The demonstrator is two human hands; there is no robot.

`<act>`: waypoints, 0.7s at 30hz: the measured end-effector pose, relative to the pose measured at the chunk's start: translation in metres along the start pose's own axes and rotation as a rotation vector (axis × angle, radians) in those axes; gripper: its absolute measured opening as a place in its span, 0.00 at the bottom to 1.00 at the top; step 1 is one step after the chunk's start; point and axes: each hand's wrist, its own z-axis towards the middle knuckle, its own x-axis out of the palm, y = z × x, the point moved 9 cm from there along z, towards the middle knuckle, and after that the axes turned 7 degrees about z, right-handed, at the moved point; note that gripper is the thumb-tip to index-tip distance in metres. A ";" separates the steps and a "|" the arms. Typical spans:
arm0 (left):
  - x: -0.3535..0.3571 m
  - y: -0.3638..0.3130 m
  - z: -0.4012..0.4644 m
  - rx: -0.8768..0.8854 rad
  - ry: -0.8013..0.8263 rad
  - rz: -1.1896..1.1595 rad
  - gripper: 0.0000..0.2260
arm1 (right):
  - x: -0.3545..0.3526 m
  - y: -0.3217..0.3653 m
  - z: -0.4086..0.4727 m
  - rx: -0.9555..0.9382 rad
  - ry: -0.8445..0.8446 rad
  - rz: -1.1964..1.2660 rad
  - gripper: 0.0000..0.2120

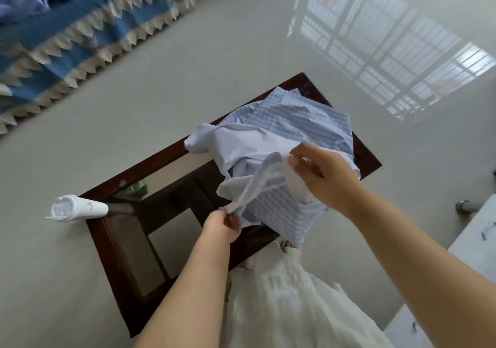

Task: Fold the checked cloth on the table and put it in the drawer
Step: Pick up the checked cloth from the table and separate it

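The checked cloth (295, 122), pale blue and white with fine lines, lies crumpled on the right half of a dark wooden table with a glass top (107, 240). My left hand (222, 224) pinches a thin twisted strip of the cloth at the table's near edge. My right hand (322, 176) grips a white edge of the cloth higher up, above the heap. Part of the cloth hangs over the table's near side. No drawer is in view.
A white cup with a lid (77, 208) lies at the table's left corner. A blue patterned rug with lace trim (80, 33) covers the floor at the upper left. A white surface (477, 240) stands at the right edge. The pale floor is glossy.
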 end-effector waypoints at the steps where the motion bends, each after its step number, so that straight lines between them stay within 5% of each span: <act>1: -0.002 -0.036 -0.010 0.135 0.014 -0.122 0.10 | -0.007 -0.012 0.000 0.047 0.011 -0.026 0.07; 5: -0.010 -0.178 -0.100 0.678 0.072 -0.321 0.07 | 0.010 -0.054 -0.020 0.304 0.255 0.013 0.17; 8: 0.001 -0.219 -0.138 0.860 -0.077 0.032 0.12 | 0.080 -0.053 -0.054 0.499 0.593 0.133 0.21; 11: 0.027 -0.195 -0.128 0.923 -0.180 0.358 0.08 | 0.144 -0.048 -0.076 0.502 0.799 0.110 0.22; 16: 0.050 -0.130 -0.080 0.793 -0.097 0.502 0.05 | 0.169 -0.116 -0.085 0.683 0.678 0.216 0.14; 21: 0.048 -0.088 -0.039 0.578 -0.074 0.528 0.17 | 0.151 -0.213 -0.054 0.837 0.447 0.168 0.15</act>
